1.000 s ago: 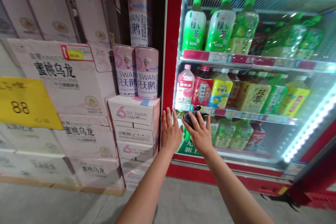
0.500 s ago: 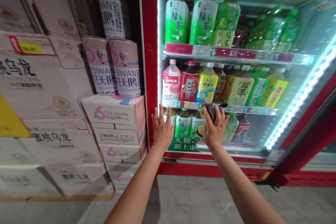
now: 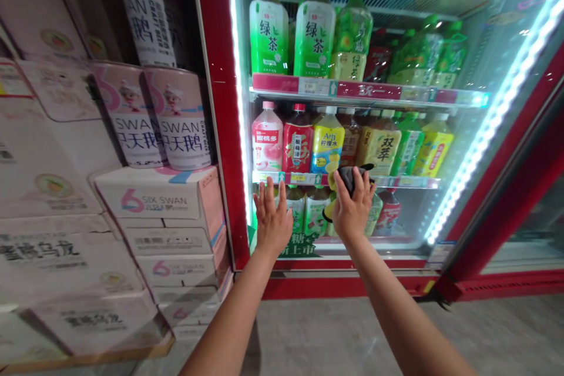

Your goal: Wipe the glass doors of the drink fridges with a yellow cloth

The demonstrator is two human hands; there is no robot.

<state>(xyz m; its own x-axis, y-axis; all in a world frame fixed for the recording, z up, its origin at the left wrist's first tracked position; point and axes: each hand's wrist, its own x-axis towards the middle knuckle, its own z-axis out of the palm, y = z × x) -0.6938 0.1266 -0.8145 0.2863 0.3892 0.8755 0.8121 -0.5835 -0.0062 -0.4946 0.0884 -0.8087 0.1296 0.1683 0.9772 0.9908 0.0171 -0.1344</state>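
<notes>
My left hand is raised with its fingers spread and holds nothing, in front of the lower shelf at the left side of the lit drinks fridge. A grey, black and yellow bundle that looks like a work glove is gripped in my right hand, partly hidden behind the fingers. Just beyond that hand runs the middle shelf's price strip. Above it stand a yellow and blue lemon drink bottle, a red bottle and a pink peach drink bottle. My hands partly cover the bottles on the bottom shelf.
Large green tea bottles line the top shelf. At the left, pink cans stand on stacked white cartons, beside more boxes. The fridge's red base meets a grey floor. Another red-framed unit is at the right.
The view has turned a little to the right, so the fridge and boxes appear further left. My left hand stays spread, and my right hand keeps hold of the glove.
</notes>
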